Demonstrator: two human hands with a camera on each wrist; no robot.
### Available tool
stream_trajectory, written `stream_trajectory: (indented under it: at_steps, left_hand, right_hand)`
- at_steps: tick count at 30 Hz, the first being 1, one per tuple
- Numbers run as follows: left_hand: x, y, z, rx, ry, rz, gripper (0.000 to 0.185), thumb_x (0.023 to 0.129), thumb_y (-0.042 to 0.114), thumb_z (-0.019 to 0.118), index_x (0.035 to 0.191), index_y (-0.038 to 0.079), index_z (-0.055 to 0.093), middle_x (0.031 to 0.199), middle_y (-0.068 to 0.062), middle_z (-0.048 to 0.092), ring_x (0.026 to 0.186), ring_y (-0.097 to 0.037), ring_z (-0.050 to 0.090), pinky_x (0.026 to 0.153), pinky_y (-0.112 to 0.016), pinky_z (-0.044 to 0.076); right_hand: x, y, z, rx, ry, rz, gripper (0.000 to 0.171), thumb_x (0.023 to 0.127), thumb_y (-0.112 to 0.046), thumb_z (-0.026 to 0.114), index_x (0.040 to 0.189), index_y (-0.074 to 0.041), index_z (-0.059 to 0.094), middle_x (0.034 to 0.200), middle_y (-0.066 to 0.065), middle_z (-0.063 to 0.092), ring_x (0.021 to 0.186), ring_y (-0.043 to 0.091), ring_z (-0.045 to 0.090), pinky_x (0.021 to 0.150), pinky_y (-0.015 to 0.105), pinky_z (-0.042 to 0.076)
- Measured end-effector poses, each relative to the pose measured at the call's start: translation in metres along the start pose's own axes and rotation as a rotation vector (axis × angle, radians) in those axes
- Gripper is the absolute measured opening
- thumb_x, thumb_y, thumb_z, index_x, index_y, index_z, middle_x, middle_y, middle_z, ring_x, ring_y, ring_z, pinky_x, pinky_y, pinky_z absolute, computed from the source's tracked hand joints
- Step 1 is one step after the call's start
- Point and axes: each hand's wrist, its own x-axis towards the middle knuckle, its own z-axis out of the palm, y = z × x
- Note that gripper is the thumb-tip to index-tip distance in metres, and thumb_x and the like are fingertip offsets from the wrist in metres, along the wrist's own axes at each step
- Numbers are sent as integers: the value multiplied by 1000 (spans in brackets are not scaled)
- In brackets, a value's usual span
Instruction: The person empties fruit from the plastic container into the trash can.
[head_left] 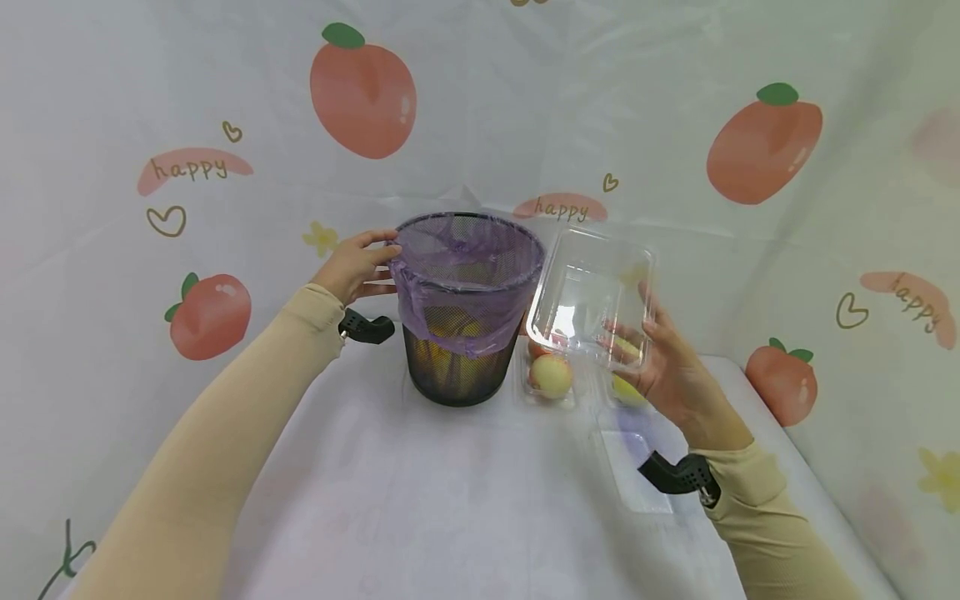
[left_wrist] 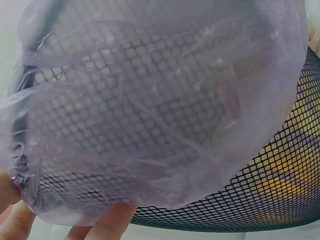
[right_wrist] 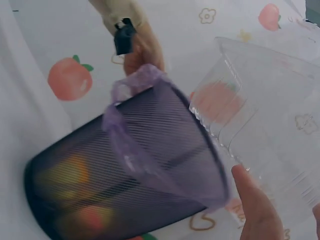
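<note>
Peach-printed cloth draped the tabletop (head_left: 420,500), where the left hand (head_left: 352,267) gripped the rim of the mesh bin (head_left: 457,367) – likely steadying it – while the right hand (head_left: 667,367) held a clear plastic box (head_left: 592,296) tilted just beside it, above the fruit (head_left: 551,375).

Black mesh bin (head_left: 457,358), purple liner (head_left: 465,267). Clear plastic box (head_left: 592,296) in my hand. My sleeves (head_left: 225,450) beige. White desk (head_left: 450,500); backdrop (head_left: 675,100) white, peach-printed.
</note>
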Motion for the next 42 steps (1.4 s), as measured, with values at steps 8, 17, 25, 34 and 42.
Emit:
stream_trajectory:
  at_steps: [8,17,25,34,42]
  left_hand:
    - [0,0,1,-1,4,-6,52,102,23,50,152,22,34,111,-2,49,83,-10,61,79,-29,60]
    - [0,1,2,-10,9,-9,52,102,22,51,151,21,35,109,-1,49,79,-9,61,76,-27,60]
    - [-1,1,2,-4,14,-7,51,102,22,51,151,22,35,109,-1,49,79,-8,61,76,-27,60]
    - [0,0,1,-16,8,-1,52,102,22,50,151,21,35,108,-1,50,78,-8,62,75,-28,60]
    - [0,0,2,-6,9,3,52,102,23,51,151,21,34,108,-1,51,81,-9,62,77,-28,60]
  right_hand:
    - [-19,40,-8,21,-81,0,65,102,-17,39,155,-38,5,130,11,43,107,22,65,93,39,56]
    - [-39,82,-12,-8,-111,125,69,104,-10,35,157,-30,-4,126,8,49,107,20,65,94,39,56]
    - [-45,114,-12,-99,-64,321,70,103,-12,44,157,-28,2,122,6,52,108,19,63,99,43,52]
    - [-41,135,-11,-197,32,437,76,100,-19,54,157,-25,4,118,9,52,114,27,59,97,44,54]
    - [-34,144,-11,-246,97,478,77,97,-23,60,157,-26,11,112,6,53,109,26,60,90,38,57]
